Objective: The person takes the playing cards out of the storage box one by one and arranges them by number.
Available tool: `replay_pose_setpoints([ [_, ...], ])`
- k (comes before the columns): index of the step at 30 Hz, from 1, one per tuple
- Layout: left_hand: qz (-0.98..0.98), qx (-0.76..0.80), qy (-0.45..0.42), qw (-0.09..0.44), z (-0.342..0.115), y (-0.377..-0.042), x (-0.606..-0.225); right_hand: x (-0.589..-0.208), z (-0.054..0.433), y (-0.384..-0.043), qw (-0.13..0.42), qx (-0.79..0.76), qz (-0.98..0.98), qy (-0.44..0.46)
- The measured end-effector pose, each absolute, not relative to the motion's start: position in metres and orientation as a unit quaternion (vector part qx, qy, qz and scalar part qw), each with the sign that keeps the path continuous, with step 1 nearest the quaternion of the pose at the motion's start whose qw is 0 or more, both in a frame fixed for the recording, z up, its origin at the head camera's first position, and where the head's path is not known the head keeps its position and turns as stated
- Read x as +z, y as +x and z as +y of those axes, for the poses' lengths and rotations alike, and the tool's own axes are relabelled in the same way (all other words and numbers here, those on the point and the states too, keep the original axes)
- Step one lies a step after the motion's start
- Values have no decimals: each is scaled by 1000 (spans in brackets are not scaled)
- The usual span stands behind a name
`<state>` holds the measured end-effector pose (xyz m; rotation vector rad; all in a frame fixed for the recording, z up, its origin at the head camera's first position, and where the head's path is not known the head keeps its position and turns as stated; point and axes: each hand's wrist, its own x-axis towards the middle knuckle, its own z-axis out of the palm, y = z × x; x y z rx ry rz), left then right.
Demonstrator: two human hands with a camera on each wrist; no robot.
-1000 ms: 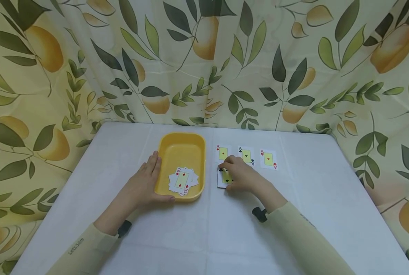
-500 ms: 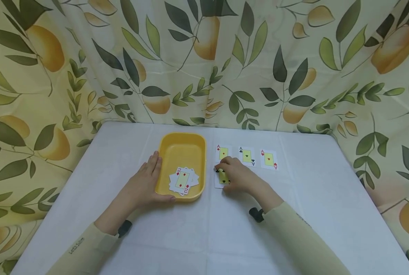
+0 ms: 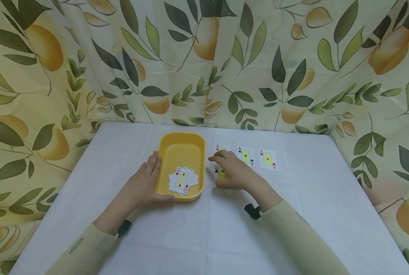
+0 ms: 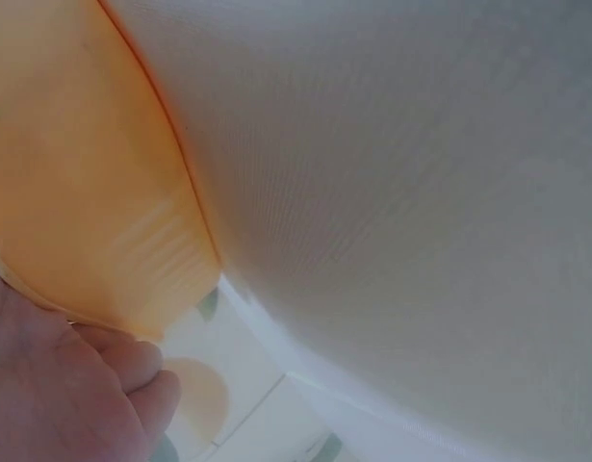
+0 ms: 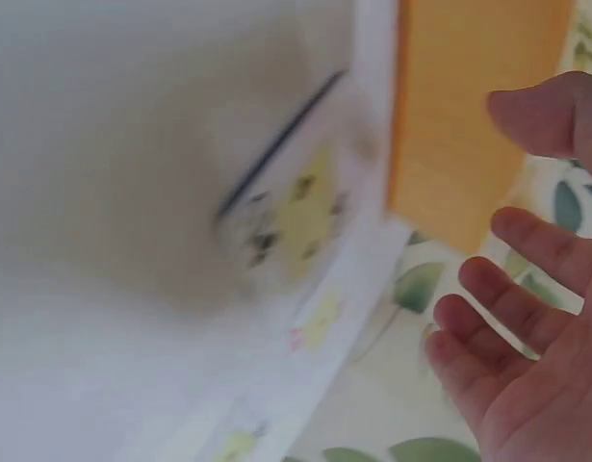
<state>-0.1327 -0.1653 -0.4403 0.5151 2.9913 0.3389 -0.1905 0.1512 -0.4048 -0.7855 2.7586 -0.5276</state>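
A yellow tray (image 3: pixel 181 147) stands on the white table with several playing cards (image 3: pixel 181 180) inside, the two of diamonds on top. My left hand (image 3: pixel 140 183) rests against the tray's left side, fingers straight and thumb along its front corner. To the right of the tray lies a two of clubs (image 3: pixel 220 174), with a dark edge below it in the right wrist view. Just over this card is my right hand (image 3: pixel 236 170), partly covering it. The right wrist view shows those fingers (image 5: pixel 512 289) spread and relaxed, holding nothing.
Behind the right hand lie three aces in a row: the ace of diamonds (image 3: pixel 221 148), partly hidden, the ace of clubs (image 3: pixel 246 156) and the ace of hearts (image 3: pixel 267 159). A fruit-and-leaf patterned curtain (image 3: pixel 238 76) hangs behind the table (image 3: pixel 204 236).
The right hand shifted slightly left with the two of clubs, then its fingers came off the card and opened out. The left hand and tray have not moved.
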Motion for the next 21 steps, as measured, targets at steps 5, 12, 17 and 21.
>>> replay_pose_setpoints([
  [5,977,116,174,38,-167,-132,-441,-392,132,-188,91,-184,934,-292],
  [12,978,105,177,31,-169,-132,-441,-384,101,-187,80,-180,921,-336],
  [17,977,106,181,33,-168,-133,-442,-384,82,-189,100,-172,916,-348],
  [21,977,109,183,32,-168,-133,-442,-388,73,-193,109,-162,917,-347],
])
